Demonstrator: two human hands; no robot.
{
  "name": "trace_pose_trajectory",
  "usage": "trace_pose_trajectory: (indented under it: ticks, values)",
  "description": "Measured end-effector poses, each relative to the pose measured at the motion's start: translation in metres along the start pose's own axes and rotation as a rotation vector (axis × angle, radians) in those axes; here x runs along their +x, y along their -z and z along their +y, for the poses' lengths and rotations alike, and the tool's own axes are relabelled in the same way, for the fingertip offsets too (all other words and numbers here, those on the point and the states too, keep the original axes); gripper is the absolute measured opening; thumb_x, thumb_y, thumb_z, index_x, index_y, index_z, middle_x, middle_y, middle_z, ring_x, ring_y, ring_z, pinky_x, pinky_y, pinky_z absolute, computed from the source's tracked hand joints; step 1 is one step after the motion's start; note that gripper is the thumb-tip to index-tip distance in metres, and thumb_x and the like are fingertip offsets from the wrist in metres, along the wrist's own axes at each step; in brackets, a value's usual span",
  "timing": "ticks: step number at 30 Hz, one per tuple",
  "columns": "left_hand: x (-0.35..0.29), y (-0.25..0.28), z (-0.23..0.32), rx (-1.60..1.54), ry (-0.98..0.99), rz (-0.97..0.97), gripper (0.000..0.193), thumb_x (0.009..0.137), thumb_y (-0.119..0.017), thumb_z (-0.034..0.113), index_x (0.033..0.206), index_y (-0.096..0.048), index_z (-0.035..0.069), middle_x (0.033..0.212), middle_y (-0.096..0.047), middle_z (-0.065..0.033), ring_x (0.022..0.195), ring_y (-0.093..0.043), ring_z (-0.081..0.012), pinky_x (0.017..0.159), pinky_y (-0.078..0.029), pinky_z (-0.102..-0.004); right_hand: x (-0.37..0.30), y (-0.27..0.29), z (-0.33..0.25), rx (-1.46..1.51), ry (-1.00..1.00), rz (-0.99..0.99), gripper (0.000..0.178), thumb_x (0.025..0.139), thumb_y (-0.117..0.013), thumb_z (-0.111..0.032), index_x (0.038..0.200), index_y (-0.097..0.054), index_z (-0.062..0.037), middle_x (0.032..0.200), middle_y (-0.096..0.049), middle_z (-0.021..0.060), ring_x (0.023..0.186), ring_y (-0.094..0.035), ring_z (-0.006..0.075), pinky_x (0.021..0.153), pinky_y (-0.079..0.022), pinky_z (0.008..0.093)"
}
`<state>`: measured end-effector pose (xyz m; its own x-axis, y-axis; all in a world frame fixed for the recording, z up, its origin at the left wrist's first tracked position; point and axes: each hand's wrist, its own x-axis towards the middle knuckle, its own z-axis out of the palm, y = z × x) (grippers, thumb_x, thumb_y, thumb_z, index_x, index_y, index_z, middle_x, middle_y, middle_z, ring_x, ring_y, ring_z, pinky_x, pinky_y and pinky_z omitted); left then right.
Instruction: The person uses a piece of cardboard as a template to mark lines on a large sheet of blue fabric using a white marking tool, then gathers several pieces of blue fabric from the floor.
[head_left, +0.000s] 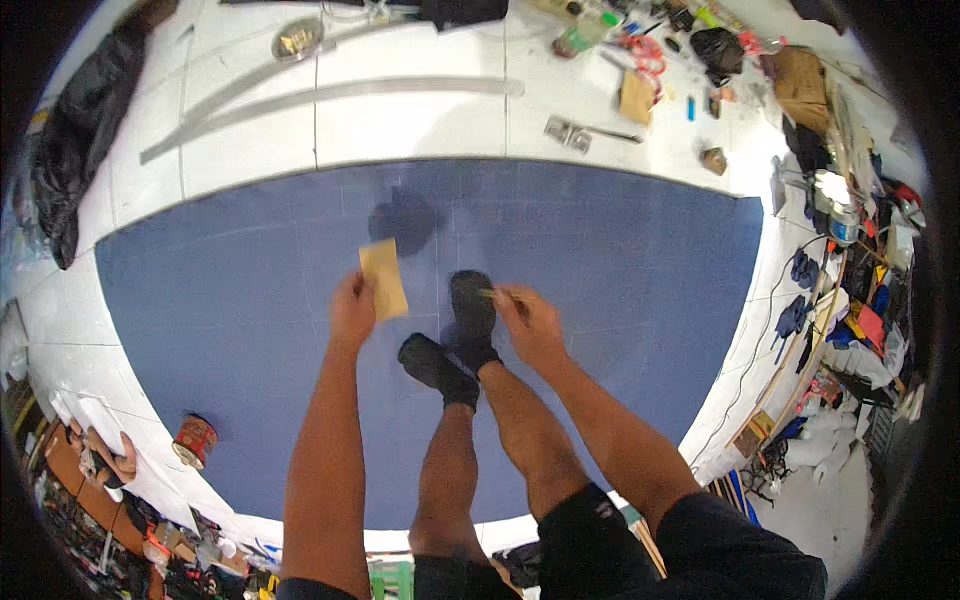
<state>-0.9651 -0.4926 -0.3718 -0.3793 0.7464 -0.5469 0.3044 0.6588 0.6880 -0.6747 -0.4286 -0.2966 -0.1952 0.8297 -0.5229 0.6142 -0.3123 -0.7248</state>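
Note:
Out in front of me my left hand (353,308) is closed on the edge of a flat tan rectangular piece (386,281), which looks like card or sandpaper. My right hand (530,324) pinches a small thin light-coloured piece at its fingertips, above my dark-socked foot; its kind is too small to make out. Both hands are in the air over a large blue mat (280,260), apart from each other. My feet in black socks (473,305) stand on the mat between the hands.
A red cylindrical tin (195,441) stands at the mat's left edge. Beyond the far edge lie a metal clamp-like tool (570,134), long grey strips (390,90) and a round dish (298,40). Clutter, with a cable (735,395), lines the right side. A black cloth (88,130) lies far left.

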Motion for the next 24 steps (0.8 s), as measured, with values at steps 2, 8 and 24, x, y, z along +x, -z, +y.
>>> trace_pose_trajectory:
  ticks: [2,8,24]
  values:
    - [0.046,-0.012,-0.029,-0.072,-0.036,0.042,0.024,0.096,-0.063,0.013,0.115,-0.058,0.001,0.085,-0.067,-0.0134,0.077,-0.065,-0.0254,0.071,-0.051,-0.038,0.047,-0.049,0.014,-0.042,0.057,-0.019,0.028,0.099,-0.063,-0.025,0.116,-0.069,-0.0025,0.105,-0.073,0.0135,0.094,-0.071,0.0229,0.083,-0.055,0.0338]
    - [0.137,-0.048,-0.061,-0.134,-0.133,0.004,0.039,0.094,-0.065,0.006,0.129,-0.047,0.01,0.075,-0.058,-0.0092,0.07,-0.061,-0.0226,0.069,-0.051,-0.0379,0.161,-0.132,0.038,0.189,0.23,0.019,0.026,0.098,-0.064,-0.02,0.116,-0.068,-0.0021,0.109,-0.074,0.0126,0.101,-0.071,0.0217,0.084,-0.055,0.0324]
    - [0.161,-0.043,-0.059,0.345,-0.459,-0.089,0.044,0.097,-0.059,0.011,0.139,-0.06,0.021,0.088,-0.055,-0.0151,0.078,-0.057,-0.0336,0.073,-0.049,-0.0445,0.212,-0.173,0.039,0.055,0.418,0.169,0.02,0.096,-0.062,-0.015,0.112,-0.069,-0.0049,0.108,-0.07,0.0156,0.096,-0.068,0.0357,0.083,-0.055,0.0421]
